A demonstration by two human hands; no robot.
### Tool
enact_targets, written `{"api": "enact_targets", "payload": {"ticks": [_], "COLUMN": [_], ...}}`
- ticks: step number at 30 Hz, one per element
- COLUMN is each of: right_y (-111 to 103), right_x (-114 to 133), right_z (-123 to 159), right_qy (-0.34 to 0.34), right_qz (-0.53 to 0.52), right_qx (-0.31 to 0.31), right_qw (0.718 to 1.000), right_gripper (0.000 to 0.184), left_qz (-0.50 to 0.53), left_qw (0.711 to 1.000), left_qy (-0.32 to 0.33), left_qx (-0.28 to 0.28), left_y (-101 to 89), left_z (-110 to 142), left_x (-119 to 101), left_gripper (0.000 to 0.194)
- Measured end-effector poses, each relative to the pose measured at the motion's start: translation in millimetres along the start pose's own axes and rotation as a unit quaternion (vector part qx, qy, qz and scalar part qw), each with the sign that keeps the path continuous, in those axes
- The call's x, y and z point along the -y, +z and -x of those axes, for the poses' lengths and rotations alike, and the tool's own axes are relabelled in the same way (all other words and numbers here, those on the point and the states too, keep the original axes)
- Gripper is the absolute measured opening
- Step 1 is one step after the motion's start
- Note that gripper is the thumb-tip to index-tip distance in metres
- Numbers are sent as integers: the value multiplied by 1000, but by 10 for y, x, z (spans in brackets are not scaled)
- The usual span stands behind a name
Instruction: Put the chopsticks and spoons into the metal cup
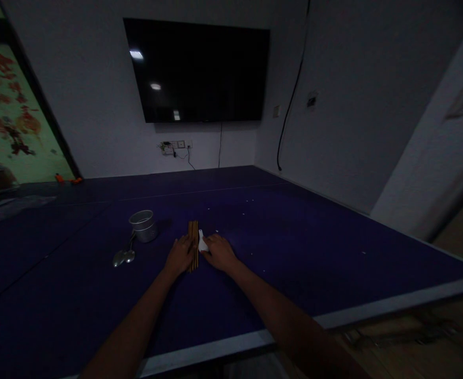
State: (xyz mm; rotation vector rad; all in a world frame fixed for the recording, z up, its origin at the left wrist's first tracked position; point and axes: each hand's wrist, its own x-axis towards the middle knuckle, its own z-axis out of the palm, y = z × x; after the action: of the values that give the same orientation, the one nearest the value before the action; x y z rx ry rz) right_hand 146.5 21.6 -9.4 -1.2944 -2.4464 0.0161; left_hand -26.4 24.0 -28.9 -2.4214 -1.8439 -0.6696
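A bundle of thin wooden sticks, like chopsticks (192,231), lies on the dark blue table (294,252), pointing away from me. My left hand (180,254) rests on the bundle's left side with its fingers curled over the sticks. My right hand (219,251) sits just right of the bundle, its fingers closed on a small white object (202,243) that touches the sticks. The dim light hides what the white object is.
A small metal cup (143,225) stands left of the sticks, with two metal spoons (123,256) lying in front of it. A dark wall screen (200,71) hangs behind the table. The table's white near edge (223,350) runs below my forearms.
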Motion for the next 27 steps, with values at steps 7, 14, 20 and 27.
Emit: {"api": "enact_targets", "payload": {"ticks": [7,14,20,27], "right_y": [-2,-23,-38,-3], "right_x": [5,22,44,32], "right_z": [3,2,3,-3], "right_qy": [13,25,27,31], "right_qz": [7,13,8,1], "right_qx": [3,13,7,9], "right_qw": [1000,1000,1000,999], "right_gripper": [42,41,40,42], "left_qz": [-41,-55,-49,-48], "left_qw": [999,998,998,998], "left_qy": [-2,-15,-17,-25], "left_qx": [16,16,22,31], "left_y": [-19,9,-27,-25], "left_z": [28,29,37,29], "left_x": [-39,-45,-81,-74], "left_gripper": [45,43,44,45]}}
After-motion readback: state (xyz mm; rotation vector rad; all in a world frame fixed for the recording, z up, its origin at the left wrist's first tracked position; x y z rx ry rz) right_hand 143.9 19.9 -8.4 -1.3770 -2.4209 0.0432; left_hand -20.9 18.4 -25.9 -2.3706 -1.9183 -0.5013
